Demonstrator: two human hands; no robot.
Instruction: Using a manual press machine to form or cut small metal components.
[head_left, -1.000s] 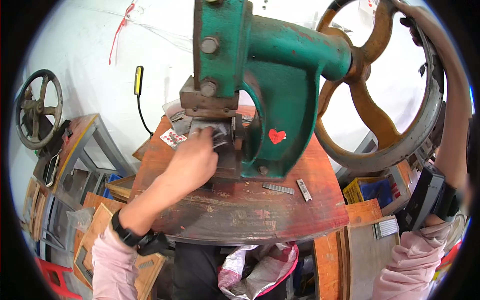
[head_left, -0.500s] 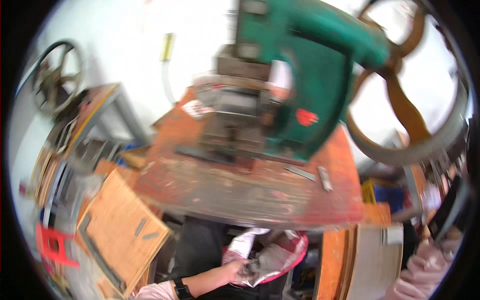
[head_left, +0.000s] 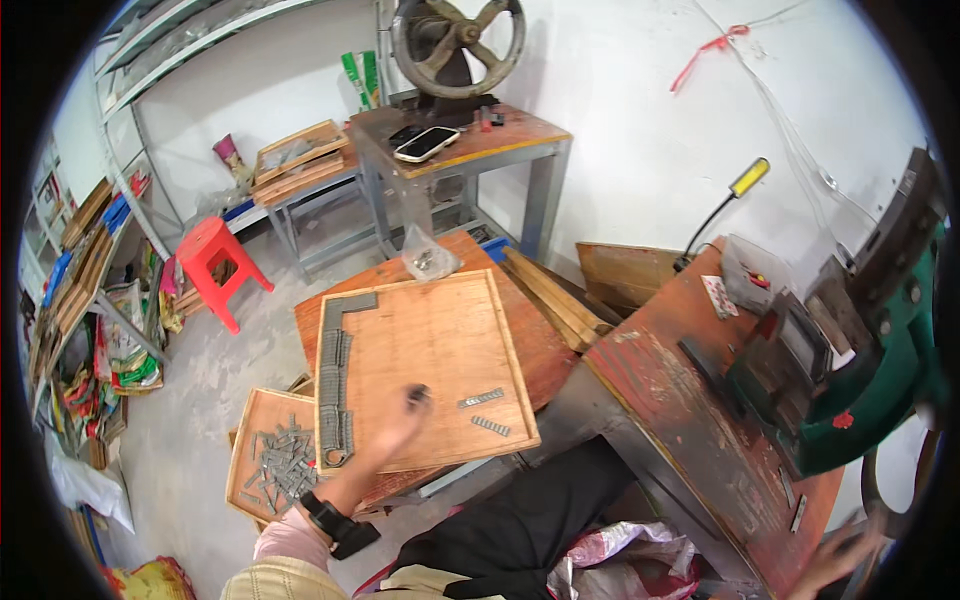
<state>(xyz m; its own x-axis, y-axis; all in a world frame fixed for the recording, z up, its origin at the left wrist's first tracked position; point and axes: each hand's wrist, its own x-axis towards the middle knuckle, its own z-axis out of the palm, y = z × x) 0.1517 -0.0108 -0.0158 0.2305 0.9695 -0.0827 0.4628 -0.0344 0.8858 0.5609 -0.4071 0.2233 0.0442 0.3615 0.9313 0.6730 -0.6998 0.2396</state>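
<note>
My left hand [head_left: 398, 428], smeared by motion, is over a shallow wooden tray [head_left: 420, 335]. Its fingers seem pinched on a small dark object [head_left: 418, 396] that I cannot make out. Grey ridged metal strips [head_left: 334, 380] stand in a row along the tray's left side, with a flat grey piece [head_left: 358, 302] at the top corner. Two short strips [head_left: 483, 398] lie apart at the tray's right. At the lower right edge my right hand [head_left: 838, 560] is blurred beside the flywheel [head_left: 885, 500] of a green press [head_left: 850, 420]; its fingers are unclear.
A smaller tray [head_left: 245, 460] at lower left holds loose grey strips. An open silvery-pink bag [head_left: 625, 545] sits by my legs. The press stands on a worn red table [head_left: 650, 370]. Beyond are a red stool [head_left: 215, 262], another wheeled machine [head_left: 455, 50] and a phone [head_left: 428, 144].
The view has swung left, bringing the trays nearer the middle and the green press to the right edge. My left hand has left the silvery bag and is now over the tray.
</note>
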